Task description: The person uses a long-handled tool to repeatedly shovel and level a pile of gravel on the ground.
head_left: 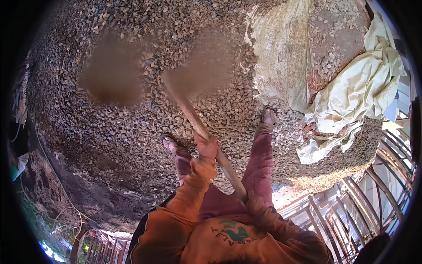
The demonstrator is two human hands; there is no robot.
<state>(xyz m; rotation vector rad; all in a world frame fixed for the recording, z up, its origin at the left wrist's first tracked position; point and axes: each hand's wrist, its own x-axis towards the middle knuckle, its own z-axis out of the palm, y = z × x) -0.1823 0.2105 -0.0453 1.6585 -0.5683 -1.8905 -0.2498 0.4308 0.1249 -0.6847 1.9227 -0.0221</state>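
Note:
A long wooden tool handle runs slantwise from near my body out over the gravel. Around its middle my left hand is closed in a grip. My right hand is wrapped round the near end, close to my right thigh. A brown blurred patch covers the handle's far end, so I cannot tell what kind of head the tool has. My feet, in sandals, stand apart on the stones to either side of the handle.
A pale dirty sheet covers ground at the far right, beside a crumpled light sheet. Wooden poles form a fence at the right. Another brown blur hides gravel at the far left. Bare dark earth slopes at the left.

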